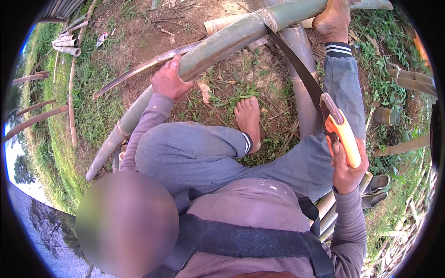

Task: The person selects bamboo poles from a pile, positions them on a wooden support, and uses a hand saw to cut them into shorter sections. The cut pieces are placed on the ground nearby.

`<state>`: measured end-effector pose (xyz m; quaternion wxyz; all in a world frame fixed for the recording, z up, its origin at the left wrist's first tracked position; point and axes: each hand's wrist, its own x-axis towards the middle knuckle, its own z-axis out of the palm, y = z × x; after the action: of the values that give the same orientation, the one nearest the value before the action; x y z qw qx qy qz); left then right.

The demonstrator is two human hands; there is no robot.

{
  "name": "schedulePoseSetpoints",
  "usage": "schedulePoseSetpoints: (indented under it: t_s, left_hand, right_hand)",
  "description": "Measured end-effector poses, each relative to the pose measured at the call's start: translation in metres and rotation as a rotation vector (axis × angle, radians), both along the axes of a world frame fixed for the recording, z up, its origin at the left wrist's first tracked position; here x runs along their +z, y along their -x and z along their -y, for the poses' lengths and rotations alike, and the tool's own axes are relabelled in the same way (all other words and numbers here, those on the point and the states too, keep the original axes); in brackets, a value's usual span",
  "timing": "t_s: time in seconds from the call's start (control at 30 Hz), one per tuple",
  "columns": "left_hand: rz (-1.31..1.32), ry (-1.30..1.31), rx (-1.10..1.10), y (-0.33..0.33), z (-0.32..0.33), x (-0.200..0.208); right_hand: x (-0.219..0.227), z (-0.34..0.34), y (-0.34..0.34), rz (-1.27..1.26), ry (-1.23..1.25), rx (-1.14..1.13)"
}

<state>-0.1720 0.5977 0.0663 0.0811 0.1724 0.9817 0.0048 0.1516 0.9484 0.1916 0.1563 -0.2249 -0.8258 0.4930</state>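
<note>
Fingers (340, 155) of the right hand (351, 170) are clamped around the orange handle (348, 141) of a handsaw, whose dark curved blade (296, 62) slants up and left from that hand to a thick green bamboo pole (227, 41), meeting it near a pale ring. The left hand (170, 81) lies against the pole's left end, thumb apart from the other fingers. Above the right hand, the right foot (331, 23) presses on the pole; the left foot (248, 118) stands on the soil between the hands. Another thick pole (303, 83) runs under the first, left of the right hand. Around the left hand the ground (139, 41) is brown earth, patched with grass and littered with dry scraps; a long split strip (139, 69) lies beside it, reaching leftward. Farther out on that side are cut bamboo tubes (67, 45) and brighter grass (60, 153), with sky at the rim. Just below and right of the right hand sit dark shoes (378, 184); beyond them spreads a heap of pale sticks (408, 231).
</note>
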Motion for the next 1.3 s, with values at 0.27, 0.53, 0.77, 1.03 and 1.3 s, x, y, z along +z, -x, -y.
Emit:
schedulePoseSetpoints:
  t_s: [0.27, 0.53, 0.77, 1.03, 1.3]
  left_hand:
    - [0.015, 0.012, -0.011, 0.01, -0.01, 0.01]
    - [-0.027, -0.035, -0.024, 0.0, 0.0, 0.003]
    - [0.02, 0.025, -0.024, 0.006, -0.01, 0.009]
    - [-0.023, 0.029, -0.006, 0.001, -0.001, 0.0]
    - [-0.035, -0.016, -0.05, 0.008, -0.008, 0.005]
  right_hand:
    - [-0.065, -0.001, 0.215, -0.086, -0.202, 0.033]
    - [-0.011, -0.01, 0.025, -0.031, -0.036, 0.04]
    - [-0.066, -0.003, 0.197, -0.093, -0.18, 0.036]
    - [-0.002, -0.008, 0.018, 0.004, -0.059, 0.046]
    - [-0.067, -0.002, 0.197, -0.05, -0.214, 0.028]
